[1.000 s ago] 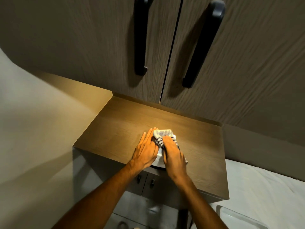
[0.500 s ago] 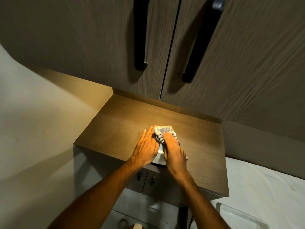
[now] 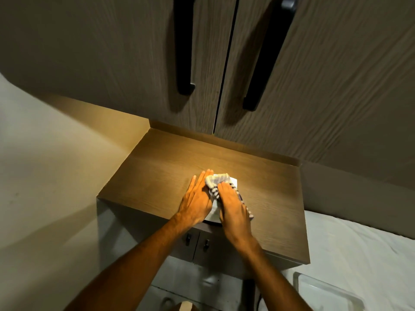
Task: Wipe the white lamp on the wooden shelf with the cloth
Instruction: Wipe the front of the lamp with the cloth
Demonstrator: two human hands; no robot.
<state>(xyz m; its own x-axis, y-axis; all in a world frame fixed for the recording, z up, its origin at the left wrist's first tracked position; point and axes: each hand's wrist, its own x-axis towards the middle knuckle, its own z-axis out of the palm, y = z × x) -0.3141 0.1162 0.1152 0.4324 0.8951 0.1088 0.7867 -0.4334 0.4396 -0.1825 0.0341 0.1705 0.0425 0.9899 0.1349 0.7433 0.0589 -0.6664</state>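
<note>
Head view: the white lamp [image 3: 214, 212] sits on the wooden shelf [image 3: 157, 176] between both hands. Left hand [image 3: 197, 198] lies flat, fingers together, bracing the lamp's side. Right hand [image 3: 233, 209] presses the cloth [image 3: 216, 182] onto it, palm down. Recommended: brace firmly, wipe lengthwise. Lamp's long axis appears to run away from the wrists.

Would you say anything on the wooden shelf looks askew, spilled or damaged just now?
Nothing stands out. The left hand lies flat against the white lamp, the right hand presses the cloth over it, and the wooden shelf shows no spill or damage.
</note>
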